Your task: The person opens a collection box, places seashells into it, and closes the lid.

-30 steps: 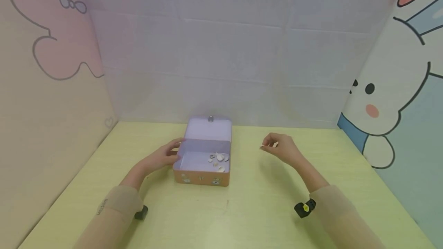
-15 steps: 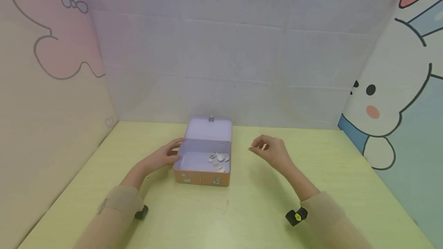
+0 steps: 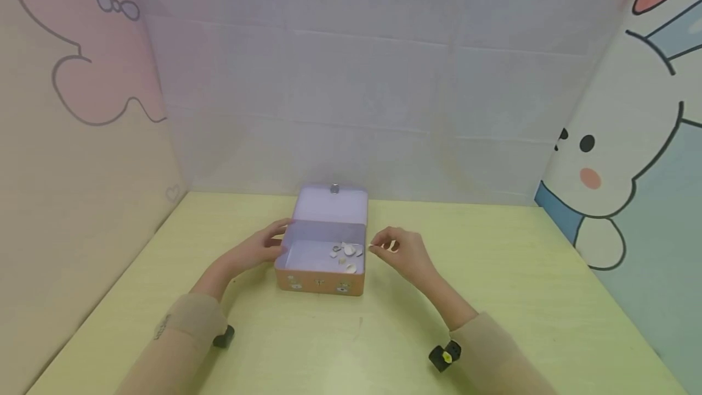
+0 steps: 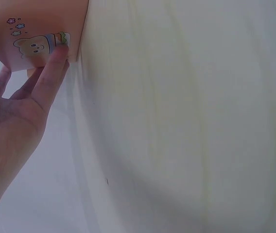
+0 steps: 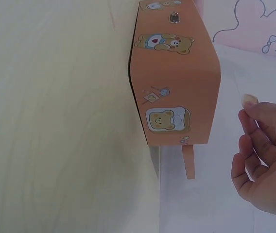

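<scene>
An orange tin box (image 3: 320, 282) with bear pictures stands on the table, its lilac-lined lid (image 3: 331, 205) raised at the back. Several small white and brownish seashells (image 3: 349, 250) lie in its right half. My left hand (image 3: 256, 249) rests against the box's left side; in the left wrist view its extended fingers (image 4: 54, 73) touch the printed wall. Just outside the box's right rim, my right hand (image 3: 403, 253) pinches a tiny pale piece between thumb and forefinger, probably a shell. In the right wrist view the thumb and fingers (image 5: 252, 121) meet beside the tin, mostly hiding that piece.
The pale yellow table (image 3: 493, 273) extends on both sides of the box. A plain light wall (image 3: 384, 90) closes off the back, with cartoon-printed panels at left and right. A black strap device (image 3: 445, 355) sits on the right wrist.
My right hand has moved left and slightly nearer, bringing the pinched piece up to the box's right rim. The left hand, the box and the shells inside have stayed put.
</scene>
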Action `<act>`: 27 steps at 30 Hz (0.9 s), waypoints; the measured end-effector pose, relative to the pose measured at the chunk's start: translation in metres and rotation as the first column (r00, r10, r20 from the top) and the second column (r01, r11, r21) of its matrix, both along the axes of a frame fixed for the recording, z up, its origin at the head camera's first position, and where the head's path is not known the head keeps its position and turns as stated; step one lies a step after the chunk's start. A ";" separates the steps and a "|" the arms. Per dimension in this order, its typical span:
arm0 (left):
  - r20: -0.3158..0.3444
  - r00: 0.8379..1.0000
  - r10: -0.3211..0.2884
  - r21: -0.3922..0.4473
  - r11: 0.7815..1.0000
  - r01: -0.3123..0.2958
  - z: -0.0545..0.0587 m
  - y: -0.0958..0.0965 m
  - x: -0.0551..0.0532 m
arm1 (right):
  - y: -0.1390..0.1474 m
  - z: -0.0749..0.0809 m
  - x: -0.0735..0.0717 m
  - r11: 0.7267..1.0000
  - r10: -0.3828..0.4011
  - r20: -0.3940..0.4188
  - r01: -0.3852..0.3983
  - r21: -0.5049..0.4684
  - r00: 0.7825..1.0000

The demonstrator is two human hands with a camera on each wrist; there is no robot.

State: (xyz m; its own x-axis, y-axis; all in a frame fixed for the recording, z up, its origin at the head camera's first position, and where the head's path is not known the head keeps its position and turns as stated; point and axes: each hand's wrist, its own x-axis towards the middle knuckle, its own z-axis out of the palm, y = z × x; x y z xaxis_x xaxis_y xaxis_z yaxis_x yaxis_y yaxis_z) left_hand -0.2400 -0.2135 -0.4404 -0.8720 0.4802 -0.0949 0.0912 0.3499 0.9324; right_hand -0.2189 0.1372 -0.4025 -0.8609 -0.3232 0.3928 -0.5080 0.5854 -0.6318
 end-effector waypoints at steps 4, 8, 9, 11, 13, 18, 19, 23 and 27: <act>-0.004 1.000 -0.007 -0.004 1.000 0.007 0.000 0.000 0.000 | -0.011 -0.005 0.000 1.000 0.005 0.016 -0.005 -0.019 1.000; -0.005 1.000 -0.002 -0.008 1.000 0.002 -0.001 -0.001 -0.001 | -0.022 -0.012 -0.004 1.000 0.000 0.010 0.000 0.004 1.000; -0.009 1.000 -0.004 -0.008 1.000 0.004 -0.001 -0.001 -0.001 | -0.025 -0.014 -0.005 1.000 0.002 0.005 -0.002 0.014 1.000; -0.008 1.000 -0.003 -0.007 1.000 0.003 -0.001 -0.001 -0.001 | -0.029 -0.018 -0.007 1.000 0.002 -0.002 -0.002 0.031 1.000; -0.002 1.000 -0.004 0.000 1.000 0.004 -0.001 -0.001 -0.001 | -0.032 -0.021 -0.007 1.000 0.000 -0.006 0.000 0.031 1.000; -0.007 1.000 -0.011 -0.001 1.000 0.011 -0.001 -0.001 -0.002 | -0.037 -0.026 -0.006 1.000 -0.025 -0.008 0.026 0.012 1.000; -0.005 1.000 -0.009 -0.001 1.000 0.009 -0.001 -0.001 -0.002 | -0.038 -0.026 -0.005 1.000 -0.029 -0.008 0.029 0.006 1.000; 0.001 1.000 -0.006 0.006 1.000 0.006 -0.001 -0.001 -0.001 | -0.038 -0.025 -0.003 1.000 -0.027 -0.020 0.027 -0.008 0.999; 0.007 1.000 -0.008 0.012 1.000 0.008 0.001 -0.001 0.001 | -0.034 -0.025 -0.002 0.999 -0.021 -0.053 0.019 -0.037 0.998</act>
